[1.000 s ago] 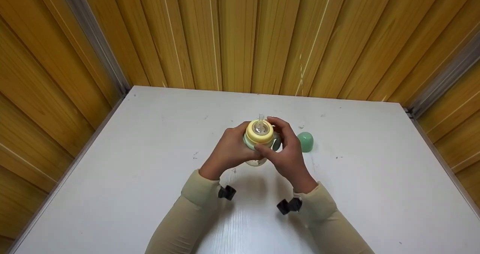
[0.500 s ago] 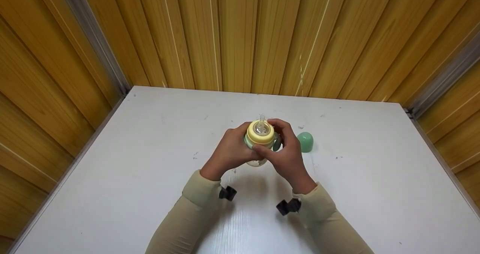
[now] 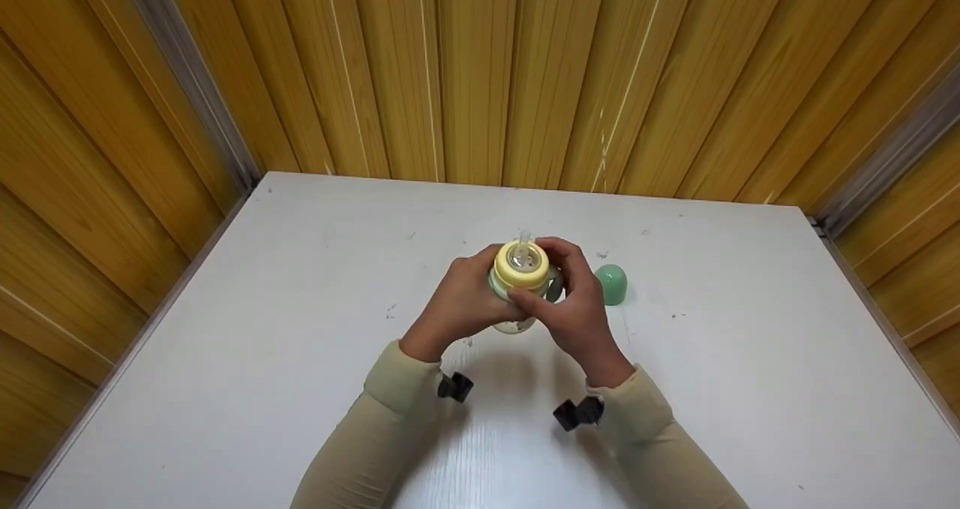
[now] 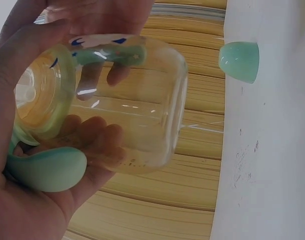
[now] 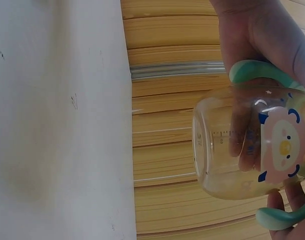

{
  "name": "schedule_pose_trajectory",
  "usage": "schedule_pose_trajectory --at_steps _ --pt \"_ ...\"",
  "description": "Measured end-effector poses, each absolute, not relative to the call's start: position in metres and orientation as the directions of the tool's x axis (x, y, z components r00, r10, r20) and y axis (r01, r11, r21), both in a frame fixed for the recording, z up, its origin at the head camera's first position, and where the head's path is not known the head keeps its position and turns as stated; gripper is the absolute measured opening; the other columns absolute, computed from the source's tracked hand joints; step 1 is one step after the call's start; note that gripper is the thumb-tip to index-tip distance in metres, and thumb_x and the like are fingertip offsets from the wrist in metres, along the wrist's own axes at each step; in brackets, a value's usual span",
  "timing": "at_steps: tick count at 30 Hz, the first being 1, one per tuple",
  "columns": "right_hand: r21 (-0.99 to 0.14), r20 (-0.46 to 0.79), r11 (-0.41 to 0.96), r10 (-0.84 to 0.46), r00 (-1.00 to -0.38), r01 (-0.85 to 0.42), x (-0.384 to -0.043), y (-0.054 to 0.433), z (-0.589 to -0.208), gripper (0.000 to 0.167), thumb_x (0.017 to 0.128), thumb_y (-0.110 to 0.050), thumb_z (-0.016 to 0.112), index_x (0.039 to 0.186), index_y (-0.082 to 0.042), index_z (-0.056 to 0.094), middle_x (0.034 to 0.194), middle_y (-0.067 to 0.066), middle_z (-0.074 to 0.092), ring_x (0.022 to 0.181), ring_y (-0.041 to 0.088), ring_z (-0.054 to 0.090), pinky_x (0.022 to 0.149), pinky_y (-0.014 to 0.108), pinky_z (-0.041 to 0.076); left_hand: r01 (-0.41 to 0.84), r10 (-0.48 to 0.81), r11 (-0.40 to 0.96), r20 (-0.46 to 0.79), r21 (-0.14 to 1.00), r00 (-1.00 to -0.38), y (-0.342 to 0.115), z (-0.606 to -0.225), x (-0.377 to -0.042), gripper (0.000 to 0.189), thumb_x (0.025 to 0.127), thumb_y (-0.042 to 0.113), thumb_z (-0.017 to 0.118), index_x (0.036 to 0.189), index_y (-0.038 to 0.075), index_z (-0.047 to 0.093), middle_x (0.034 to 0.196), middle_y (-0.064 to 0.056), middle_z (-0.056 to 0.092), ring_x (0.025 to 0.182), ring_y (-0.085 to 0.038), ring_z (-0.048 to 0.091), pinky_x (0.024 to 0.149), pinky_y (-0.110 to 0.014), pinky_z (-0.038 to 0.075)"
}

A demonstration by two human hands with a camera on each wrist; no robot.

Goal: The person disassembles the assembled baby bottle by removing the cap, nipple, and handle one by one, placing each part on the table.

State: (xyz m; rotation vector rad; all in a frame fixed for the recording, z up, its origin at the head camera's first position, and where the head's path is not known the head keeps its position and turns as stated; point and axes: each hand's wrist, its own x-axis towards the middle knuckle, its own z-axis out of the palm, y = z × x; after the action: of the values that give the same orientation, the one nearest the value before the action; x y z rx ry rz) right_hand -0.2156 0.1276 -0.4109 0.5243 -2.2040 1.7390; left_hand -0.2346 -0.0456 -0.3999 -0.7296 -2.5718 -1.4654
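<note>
A baby bottle (image 4: pixel 152 100) with a yellow collar (image 3: pixel 520 275), a clear spout on top and two green handles is held upright above the table. My left hand (image 3: pixel 469 295) grips its body from the left, fingers wrapped behind the clear wall. From the right, my right hand (image 3: pixel 574 302) holds the upper part, thumb against the front near the collar. One green handle (image 5: pixel 282 218) shows in the right wrist view, along with a pink animal print (image 5: pixel 282 145) on the bottle. A green domed cap (image 3: pixel 611 284) stands on the table to the right of the right hand.
The white table (image 3: pixel 337 269) has scattered dark scuffs. Yellow wood-look panels (image 3: pixel 480 73) rise behind it and at both sides, with grey metal posts at the corners. Black wrist mounts (image 3: pixel 455 387) hang below the sleeves.
The hands and the bottle stay almost in place; the bottle shifts very slightly to the right, and the right thumb moves a little at the collar. The cap has not moved.
</note>
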Motion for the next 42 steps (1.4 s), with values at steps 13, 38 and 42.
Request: schedule_pose_trajectory --at_steps 13,38,42 --pt "-0.886 0.409 0.174 -0.142 -0.902 -0.429 -0.2166 0.1304 -0.4120 0.063 0.081 -0.022 0.077 0.136 -0.019 0.048 0.134 -0.003 0.055 0.124 0.014 0.052 0.111 0.041 0.037 0.449 0.376 0.421 0.299 0.788 -0.877 -0.0454 -0.3985 -0.2337 0.072 0.068 0.033 0.086 0.131 0.012 0.056 0.117 0.000 0.069 0.102 -0.012 0.065 0.087 -0.034 0.054" --pt "-0.875 0.434 0.142 -0.192 -0.880 -0.462 -0.2159 0.1304 -0.4109 0.062 0.083 -0.017 0.070 0.140 -0.014 0.046 0.136 -0.002 0.053 0.125 0.016 0.052 0.108 0.028 0.040 0.481 0.392 0.394 0.330 0.783 -0.859 -0.0468 -0.4008 -0.2343 0.067 0.069 0.033 0.085 0.127 0.012 0.058 0.111 0.000 0.069 0.096 -0.011 0.066 0.083 -0.031 0.055" --pt "-0.874 0.436 0.148 -0.187 -0.881 -0.464 -0.2167 0.1298 -0.4117 0.064 0.083 -0.019 0.071 0.141 -0.019 0.044 0.136 -0.002 0.052 0.125 0.016 0.051 0.110 0.035 0.038 0.473 0.380 0.396 0.328 0.787 -0.865 -0.0472 -0.4013 -0.2352 0.069 0.069 0.033 0.086 0.129 0.013 0.058 0.113 0.001 0.069 0.097 -0.011 0.065 0.084 -0.032 0.054"
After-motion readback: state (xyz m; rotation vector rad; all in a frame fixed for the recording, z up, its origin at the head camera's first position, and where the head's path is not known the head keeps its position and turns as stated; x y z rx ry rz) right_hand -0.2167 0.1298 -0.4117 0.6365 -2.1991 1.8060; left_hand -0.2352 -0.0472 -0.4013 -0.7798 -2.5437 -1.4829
